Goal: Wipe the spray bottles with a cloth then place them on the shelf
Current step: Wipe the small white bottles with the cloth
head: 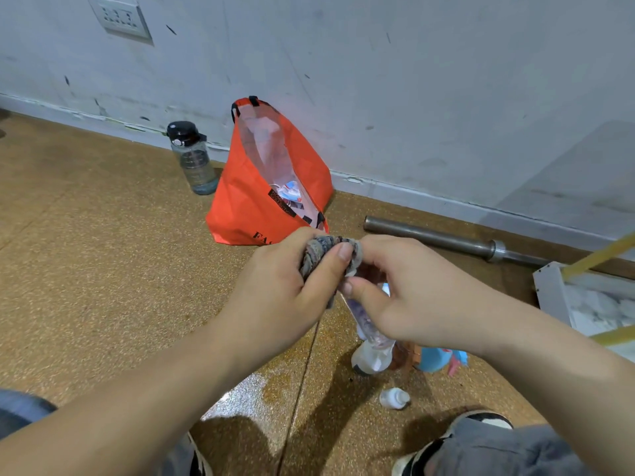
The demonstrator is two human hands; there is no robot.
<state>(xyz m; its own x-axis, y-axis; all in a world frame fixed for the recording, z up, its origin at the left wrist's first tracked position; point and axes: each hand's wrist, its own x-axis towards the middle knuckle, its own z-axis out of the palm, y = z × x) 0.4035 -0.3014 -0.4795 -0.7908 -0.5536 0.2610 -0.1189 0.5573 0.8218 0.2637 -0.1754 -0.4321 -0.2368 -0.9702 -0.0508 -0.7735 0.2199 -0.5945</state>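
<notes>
My left hand (275, 290) grips a grey patterned cloth (318, 250) bunched over one end of a clear spray bottle (366, 322). My right hand (405, 297) holds that bottle, which points down towards the floor with its white end lowest; most of it is hidden by my fingers. On the floor just below lie a blue spray bottle (436, 359) and a small white bottle (395, 398). More bottles show inside the open orange bag (247, 201) by the wall.
A dark-capped water bottle (194, 159) stands left of the bag. A steel barbell bar (446, 239) lies along the wall at right. A white shelf corner with yellow bars (556, 290) is at the right edge. My shoes and knees frame the bottom.
</notes>
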